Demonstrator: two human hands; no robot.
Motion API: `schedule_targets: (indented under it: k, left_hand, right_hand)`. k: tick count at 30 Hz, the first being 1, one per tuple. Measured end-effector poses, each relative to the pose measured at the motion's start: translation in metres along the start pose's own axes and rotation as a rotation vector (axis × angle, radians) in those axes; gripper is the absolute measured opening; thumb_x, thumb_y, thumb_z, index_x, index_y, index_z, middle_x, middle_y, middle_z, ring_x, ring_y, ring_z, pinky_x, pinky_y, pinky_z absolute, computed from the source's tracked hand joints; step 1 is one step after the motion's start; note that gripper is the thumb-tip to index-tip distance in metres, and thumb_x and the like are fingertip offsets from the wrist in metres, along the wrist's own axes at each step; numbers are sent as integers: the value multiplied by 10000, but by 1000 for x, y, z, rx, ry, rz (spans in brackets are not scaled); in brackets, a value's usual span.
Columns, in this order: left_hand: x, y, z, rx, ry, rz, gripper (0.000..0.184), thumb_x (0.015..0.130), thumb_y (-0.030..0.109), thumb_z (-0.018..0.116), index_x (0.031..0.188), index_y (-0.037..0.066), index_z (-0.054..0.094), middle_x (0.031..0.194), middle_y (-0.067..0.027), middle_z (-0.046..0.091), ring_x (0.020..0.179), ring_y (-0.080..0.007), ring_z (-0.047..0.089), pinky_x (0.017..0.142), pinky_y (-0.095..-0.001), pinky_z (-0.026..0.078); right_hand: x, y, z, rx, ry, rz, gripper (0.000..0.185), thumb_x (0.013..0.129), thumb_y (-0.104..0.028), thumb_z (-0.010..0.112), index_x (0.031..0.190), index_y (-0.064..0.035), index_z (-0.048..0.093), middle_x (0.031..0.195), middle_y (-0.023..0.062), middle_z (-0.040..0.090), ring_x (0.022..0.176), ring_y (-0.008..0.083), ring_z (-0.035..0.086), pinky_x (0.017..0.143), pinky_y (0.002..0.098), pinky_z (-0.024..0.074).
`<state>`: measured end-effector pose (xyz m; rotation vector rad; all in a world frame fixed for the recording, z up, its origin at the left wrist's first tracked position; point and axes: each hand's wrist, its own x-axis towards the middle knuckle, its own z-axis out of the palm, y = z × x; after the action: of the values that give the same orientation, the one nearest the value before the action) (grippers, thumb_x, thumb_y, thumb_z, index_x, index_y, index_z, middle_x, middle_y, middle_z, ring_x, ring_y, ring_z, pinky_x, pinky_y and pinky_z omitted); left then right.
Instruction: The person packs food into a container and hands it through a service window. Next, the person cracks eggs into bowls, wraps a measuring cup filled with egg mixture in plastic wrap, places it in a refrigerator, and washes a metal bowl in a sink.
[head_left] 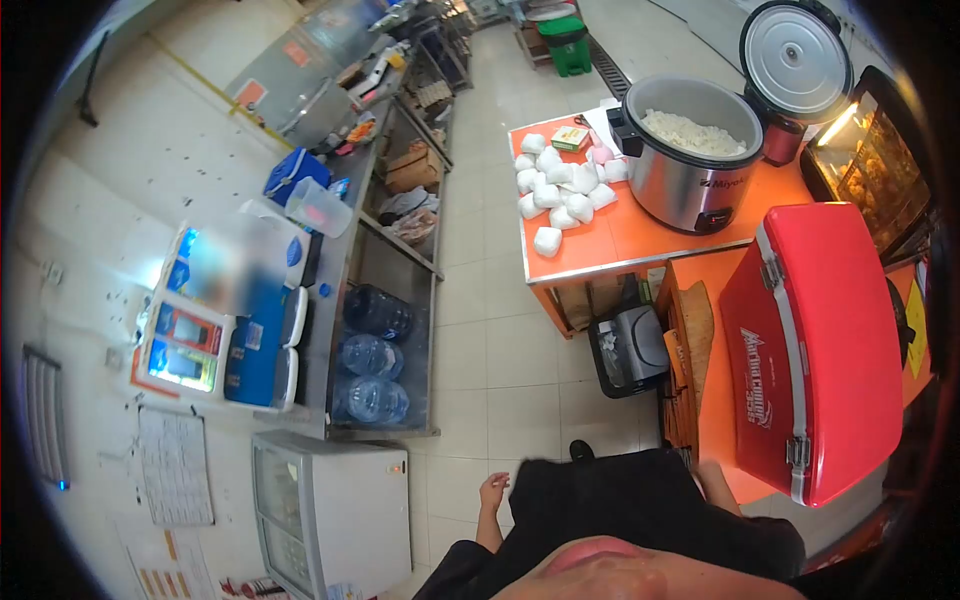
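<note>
My left hand (495, 485) hangs beside the dark clothing, over the tiled floor, with its fingers loosely bent and nothing visible in them. Near the lower edge of the orange counter is my right hand (710, 474), partly seen; its fingers cannot be made out. A large red cooler box (830, 350) with metal latches stands on the counter above and right of that hand. Farther off, an open rice cooker (675, 190) holds white rice (695, 133). Several white wrapped bundles (570, 180) lie piled to its left, beside a small green and yellow box (570, 138).
A dark bin (632, 350) stands under the orange counter edge (535, 262). At left are a steel shelf unit (436, 350) with large water bottles (375, 400), a blue and white dispenser (255, 350) and a glass-fronted fridge (360, 510). A green bin (570, 50) stands far back.
</note>
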<state>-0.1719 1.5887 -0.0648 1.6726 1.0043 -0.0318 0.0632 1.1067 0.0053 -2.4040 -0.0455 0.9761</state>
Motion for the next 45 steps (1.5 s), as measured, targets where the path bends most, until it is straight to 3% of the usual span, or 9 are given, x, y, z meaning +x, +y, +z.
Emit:
schedule_targets:
  k: [6, 9, 11, 12, 14, 23, 30, 37, 45]
  left_hand:
    - [118, -62, -56, -306, -86, -348, 235, 884, 129, 561, 1089, 39, 631, 972, -101, 652, 850, -262, 654, 702, -371, 552]
    - [219, -26, -79, -274, -76, -417, 281, 877, 147, 572, 1115, 3, 607, 989, -137, 643, 876, -318, 651, 701, -411, 553]
    - [318, 13, -104, 993, -541, 485, 313, 863, 168, 588, 1122, -7, 600, 983, -140, 643, 875, -322, 651, 699, -388, 548]
    - [374, 33, -103, 259, -633, 630, 333, 862, 200, 596, 1129, 1, 598, 990, -135, 646, 871, -301, 654, 710, -358, 537]
    - [456, 82, -97, -174, -231, -598, 334, 892, 241, 579, 1141, 19, 595, 1015, -117, 652, 852, -228, 657, 738, -286, 499]
    - [655, 507, -20, -165, -289, 268, 262, 947, 150, 525, 1160, 1, 550, 1087, -114, 625, 962, -195, 615, 834, -297, 474]
    - [583, 711, 101, -133, -748, 1117, 925, 668, 140, 817, 1407, 124, 260, 1499, -152, 107, 1370, -298, 241, 996, -456, 407]
    - [398, 714, 146, -396, -1338, 1279, 1108, 592, 79, 819, 1463, 156, 138, 1445, -137, 141, 1371, -291, 215, 1089, -434, 314]
    - [48, 590, 151, -784, -1961, 314, 1015, 708, 215, 820, 1446, 131, 128, 1389, -94, 333, 1252, -224, 418, 1028, -379, 416]
  right_hand:
    - [247, -350, -123, -50, 462, -825, 357, 834, -189, 585, 1146, -35, 505, 1059, 215, 562, 980, 406, 547, 842, 475, 447]
    - [393, -465, -206, -208, 701, -685, 600, 794, -174, 637, 1338, -98, 396, 1191, 207, 490, 1101, 377, 489, 950, 437, 420]
    - [454, -540, -270, -281, 706, -475, 748, 751, -159, 678, 1406, -217, 321, 1258, 185, 439, 1149, 368, 452, 928, 499, 427]
    - [509, -558, -287, -402, 796, -444, 771, 732, -166, 687, 1404, -280, 325, 1263, 176, 431, 1189, 356, 427, 911, 523, 429]
    - [608, -578, -314, -601, 786, -379, 948, 653, -208, 773, 1422, -400, 253, 1390, 163, 327, 1280, 353, 333, 917, 608, 401]
    - [758, -629, -355, -712, 334, -109, 1038, 440, -336, 810, 1363, -430, 342, 1330, 205, 388, 1321, 367, 296, 950, 726, 250]
    - [547, -678, -349, 328, 70, -186, 850, 672, -525, 636, 1410, -242, 323, 1227, 266, 511, 1180, 457, 451, 995, 443, 379]
    - [217, -630, -308, 323, 596, -163, 828, 835, -535, 576, 1445, -77, 253, 1376, 238, 301, 1238, 415, 383, 1036, 407, 334]
    - [-147, -524, -192, -182, 1359, 26, 589, 724, -296, 743, 1257, -126, 559, 1192, 106, 580, 1002, 308, 613, 818, 386, 508]
